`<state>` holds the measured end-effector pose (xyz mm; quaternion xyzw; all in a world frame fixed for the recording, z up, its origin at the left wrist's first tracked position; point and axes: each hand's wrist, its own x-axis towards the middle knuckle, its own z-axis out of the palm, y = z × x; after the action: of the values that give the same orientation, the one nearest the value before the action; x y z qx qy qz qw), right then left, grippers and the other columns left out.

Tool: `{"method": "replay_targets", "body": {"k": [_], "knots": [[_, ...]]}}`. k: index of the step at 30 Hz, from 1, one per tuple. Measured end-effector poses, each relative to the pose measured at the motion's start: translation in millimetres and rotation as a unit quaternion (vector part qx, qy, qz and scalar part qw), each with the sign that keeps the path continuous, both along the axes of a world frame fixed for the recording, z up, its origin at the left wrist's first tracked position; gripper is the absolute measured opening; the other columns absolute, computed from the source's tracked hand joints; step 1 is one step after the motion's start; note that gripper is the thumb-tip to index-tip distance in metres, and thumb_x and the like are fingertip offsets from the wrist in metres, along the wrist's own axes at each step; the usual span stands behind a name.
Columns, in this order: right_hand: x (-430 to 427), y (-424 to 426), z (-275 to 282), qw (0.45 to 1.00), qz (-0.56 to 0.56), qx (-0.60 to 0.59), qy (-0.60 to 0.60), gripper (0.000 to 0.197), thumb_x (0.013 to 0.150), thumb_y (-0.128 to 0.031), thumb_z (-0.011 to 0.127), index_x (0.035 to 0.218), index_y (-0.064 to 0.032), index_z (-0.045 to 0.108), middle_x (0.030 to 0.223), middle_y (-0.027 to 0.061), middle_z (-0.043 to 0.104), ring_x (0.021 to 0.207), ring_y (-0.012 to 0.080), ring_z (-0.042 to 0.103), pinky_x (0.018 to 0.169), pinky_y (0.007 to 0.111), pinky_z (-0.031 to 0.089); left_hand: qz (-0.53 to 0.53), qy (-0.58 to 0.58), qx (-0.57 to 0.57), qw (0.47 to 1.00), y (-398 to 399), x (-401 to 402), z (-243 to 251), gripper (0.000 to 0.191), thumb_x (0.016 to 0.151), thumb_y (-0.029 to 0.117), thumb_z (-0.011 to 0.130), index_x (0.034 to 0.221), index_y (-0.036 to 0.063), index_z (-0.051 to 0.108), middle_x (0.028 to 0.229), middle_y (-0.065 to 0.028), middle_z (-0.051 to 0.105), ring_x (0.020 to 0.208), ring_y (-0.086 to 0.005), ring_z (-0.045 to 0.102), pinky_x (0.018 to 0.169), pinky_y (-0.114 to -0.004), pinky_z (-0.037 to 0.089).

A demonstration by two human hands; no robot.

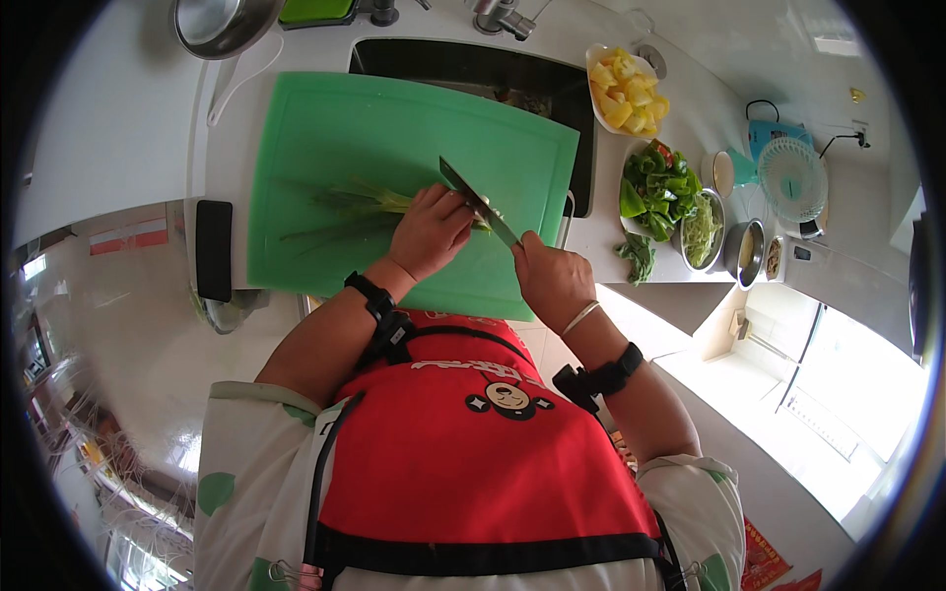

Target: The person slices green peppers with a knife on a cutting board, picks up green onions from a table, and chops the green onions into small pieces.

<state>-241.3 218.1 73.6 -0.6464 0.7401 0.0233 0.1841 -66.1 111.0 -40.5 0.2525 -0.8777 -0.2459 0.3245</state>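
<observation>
A green cutting board (340, 133) lies over the near part of the sink. On it rests a bunch of green onions (369, 198), its leafy ends spread to the left. My left hand (436, 225) presses the bunch down, fingers bent around the stalks. A kitchen knife (473, 193) stands slanted across the stalks at their right end, close beside my left fingertips. My right hand (554, 277) is closed around its handle, which is mostly hidden. Small pale cut pieces show by the blade.
Behind the board is a dark sink (443, 66) with a faucet (502, 18). To the right stand a dish of yellow chunks (628, 92), green peppers (658, 188), a bowl of shredded greens (701, 230) and a metal bowl (745, 253). A black phone-like slab (214, 251) lies left; a pan (222, 26) is at upper left.
</observation>
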Motion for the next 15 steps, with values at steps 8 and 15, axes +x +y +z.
{"method": "replay_targets", "body": {"k": [8, 15], "knots": [[-1.1, -8.5, -43.7, 0.986, -0.019, -0.152, -0.060, 0.025, 0.100, -0.028, 0.061, 0.086, -0.0091, 0.052, 0.059, 0.0119, 0.062, 0.051, 0.0361, 0.062, 0.048, 0.048, 0.049, -0.014, 0.017, 0.030, 0.999, -1.1, -0.7, 4.9, 0.020, 0.077, 0.006, 0.071, 0.096, 0.0097, 0.065, 0.099, -0.0079, 0.059, 0.096, -0.0315, 0.057, 0.083, -0.044, 0.048], [4.5, -8.0, -25.2, 1.000, -0.007, -0.001, -0.006, 0.025, 0.101, -0.031, 0.057, 0.091, -0.0085, 0.054, 0.060, 0.0151, 0.063, 0.054, 0.0382, 0.064, 0.048, 0.049, 0.049, 0.001, 0.027, 0.026, 0.999, -1.8, 0.0, 0.3, 0.021, 0.075, 0.004, 0.071, 0.095, 0.0094, 0.064, 0.099, -0.0082, 0.058, 0.096, -0.0329, 0.056, 0.082, -0.045, 0.048]]}}
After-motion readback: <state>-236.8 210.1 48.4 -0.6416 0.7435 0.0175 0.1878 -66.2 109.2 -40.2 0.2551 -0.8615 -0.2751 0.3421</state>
